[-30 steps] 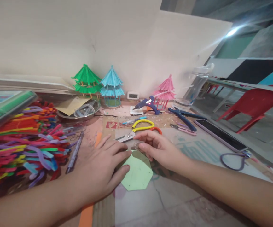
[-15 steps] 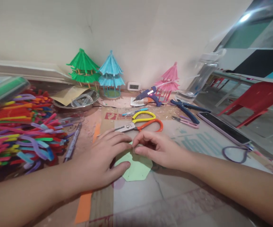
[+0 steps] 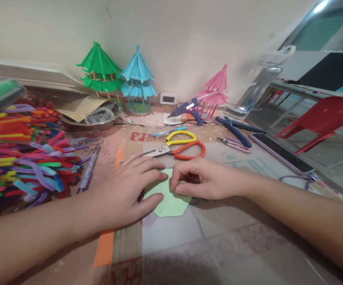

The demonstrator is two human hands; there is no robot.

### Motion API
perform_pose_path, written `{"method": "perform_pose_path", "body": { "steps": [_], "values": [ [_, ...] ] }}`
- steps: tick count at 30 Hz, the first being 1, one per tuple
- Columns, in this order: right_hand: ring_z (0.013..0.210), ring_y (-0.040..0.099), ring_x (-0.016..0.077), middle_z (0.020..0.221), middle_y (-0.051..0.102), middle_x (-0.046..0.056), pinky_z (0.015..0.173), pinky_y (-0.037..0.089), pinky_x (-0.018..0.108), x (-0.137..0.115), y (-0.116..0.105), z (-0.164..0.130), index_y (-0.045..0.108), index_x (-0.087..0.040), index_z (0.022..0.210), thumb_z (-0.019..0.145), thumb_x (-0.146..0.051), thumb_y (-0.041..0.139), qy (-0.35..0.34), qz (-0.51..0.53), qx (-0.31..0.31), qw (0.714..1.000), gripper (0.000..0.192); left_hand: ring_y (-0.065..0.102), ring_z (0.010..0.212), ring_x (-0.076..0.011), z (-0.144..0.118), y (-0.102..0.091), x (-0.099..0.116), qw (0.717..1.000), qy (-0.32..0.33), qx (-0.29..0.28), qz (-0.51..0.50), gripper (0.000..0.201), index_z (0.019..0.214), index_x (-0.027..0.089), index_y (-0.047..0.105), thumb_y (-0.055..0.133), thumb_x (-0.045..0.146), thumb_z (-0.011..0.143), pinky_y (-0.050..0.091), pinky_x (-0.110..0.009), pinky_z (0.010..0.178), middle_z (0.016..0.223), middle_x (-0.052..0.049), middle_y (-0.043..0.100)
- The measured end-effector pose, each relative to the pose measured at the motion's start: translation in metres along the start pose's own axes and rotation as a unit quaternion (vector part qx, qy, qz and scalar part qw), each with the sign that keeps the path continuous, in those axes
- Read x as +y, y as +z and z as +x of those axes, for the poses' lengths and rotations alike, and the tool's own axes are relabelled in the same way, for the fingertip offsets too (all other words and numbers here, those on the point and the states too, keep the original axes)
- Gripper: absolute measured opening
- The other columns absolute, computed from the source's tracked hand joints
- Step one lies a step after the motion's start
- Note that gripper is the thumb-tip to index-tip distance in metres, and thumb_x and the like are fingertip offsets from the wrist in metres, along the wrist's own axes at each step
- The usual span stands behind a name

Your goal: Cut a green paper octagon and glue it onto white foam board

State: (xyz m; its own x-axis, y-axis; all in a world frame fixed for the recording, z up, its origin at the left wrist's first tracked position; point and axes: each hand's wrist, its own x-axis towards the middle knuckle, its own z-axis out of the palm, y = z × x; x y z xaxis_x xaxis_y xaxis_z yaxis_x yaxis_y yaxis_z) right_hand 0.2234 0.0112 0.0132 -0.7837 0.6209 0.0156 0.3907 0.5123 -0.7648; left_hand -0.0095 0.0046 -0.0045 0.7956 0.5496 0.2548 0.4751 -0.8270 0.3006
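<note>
A pale green paper polygon point(image 3: 171, 204) lies flat on the table. My left hand point(image 3: 136, 186) rests over its left side with the fingers stretched out and apart. Above the paper's right part, my right hand point(image 3: 202, 178) has thumb and index finger pinched together. Whatever sits in that pinch, if anything, is hidden or too small to name. Scissors point(image 3: 168, 149) with one yellow and one orange handle lie just beyond both hands, and the left fingers reach close to the blades.
Colourful pipe cleaners point(image 3: 35, 158) are heaped at left beside a pen point(image 3: 88, 168). Green point(image 3: 100, 71), blue point(image 3: 138, 79) and pink pavilion models point(image 3: 214, 93) stand along the wall. A glue gun point(image 3: 186, 111), pliers point(image 3: 233, 130) and a phone point(image 3: 281, 152) lie beyond my right hand.
My right hand has shifted slightly to the right over the paper, its pinch still closed. My left hand keeps its place on the paper. The view has tilted a little.
</note>
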Motion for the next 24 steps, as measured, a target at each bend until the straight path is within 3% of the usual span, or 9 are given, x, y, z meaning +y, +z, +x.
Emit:
{"method": "perform_pose_path", "body": {
  "steps": [3,8,12,14,19,24],
  "values": [
    [0.059,0.047,0.0087,0.070,0.055,-0.003,0.053,0.038,0.020,0.001,-0.002,0.000,0.061,-0.016,0.083,0.089,-0.019,0.057,0.015,0.020,-0.022,0.999,0.008,0.051,0.125,-0.0313,0.000,0.000,0.000,1.000,0.001,0.001,-0.005,0.029,0.116,0.019,0.065,0.053,0.031,0.093,0.040,-0.054,0.107,0.126,-0.012,0.061],
    [0.062,0.047,0.0093,0.073,0.057,-0.002,0.053,0.037,0.020,0.003,0.001,-0.001,0.062,-0.016,0.089,0.091,-0.022,0.057,-0.004,-0.014,0.039,0.999,0.008,0.050,0.126,-0.0307,0.001,-0.001,0.001,1.000,-0.002,-0.007,0.004,0.025,0.110,0.020,0.066,0.052,0.031,0.093,0.041,-0.053,0.107,0.125,-0.011,0.061],
    [0.061,0.049,0.0091,0.070,0.056,-0.003,0.053,0.039,0.020,0.000,-0.008,-0.002,0.060,-0.017,0.086,0.090,-0.021,0.059,0.034,0.008,-0.051,0.998,0.006,0.050,0.126,-0.0305,0.000,-0.001,0.000,1.000,-0.002,-0.006,0.012,0.029,0.116,0.019,0.064,0.052,0.031,0.093,0.042,-0.052,0.107,0.127,-0.012,0.061],
    [0.061,0.050,0.0092,0.069,0.056,-0.003,0.054,0.040,0.020,0.000,-0.010,-0.002,0.060,-0.016,0.086,0.090,-0.021,0.059,0.044,0.012,-0.065,0.997,0.007,0.050,0.126,-0.0308,0.000,-0.001,0.000,1.000,-0.001,-0.006,0.013,0.030,0.118,0.018,0.064,0.051,0.032,0.094,0.041,-0.053,0.107,0.127,-0.012,0.061],
    [0.060,0.047,0.0084,0.073,0.056,-0.003,0.053,0.037,0.019,0.000,-0.006,-0.003,0.062,-0.015,0.089,0.090,-0.020,0.058,0.000,-0.025,0.003,1.000,0.006,0.051,0.125,-0.0318,0.001,-0.001,0.000,1.000,0.004,-0.007,0.007,0.026,0.110,0.019,0.067,0.052,0.032,0.093,0.042,-0.054,0.106,0.127,-0.012,0.060],
    [0.059,0.050,0.0092,0.069,0.055,-0.003,0.053,0.040,0.020,0.001,-0.013,-0.003,0.059,-0.016,0.086,0.090,-0.023,0.058,0.048,0.025,-0.083,0.995,0.008,0.051,0.125,-0.0317,0.000,0.000,0.000,1.000,0.002,0.002,0.012,0.030,0.117,0.018,0.064,0.052,0.032,0.094,0.042,-0.054,0.105,0.128,-0.013,0.061]
  ]
}}
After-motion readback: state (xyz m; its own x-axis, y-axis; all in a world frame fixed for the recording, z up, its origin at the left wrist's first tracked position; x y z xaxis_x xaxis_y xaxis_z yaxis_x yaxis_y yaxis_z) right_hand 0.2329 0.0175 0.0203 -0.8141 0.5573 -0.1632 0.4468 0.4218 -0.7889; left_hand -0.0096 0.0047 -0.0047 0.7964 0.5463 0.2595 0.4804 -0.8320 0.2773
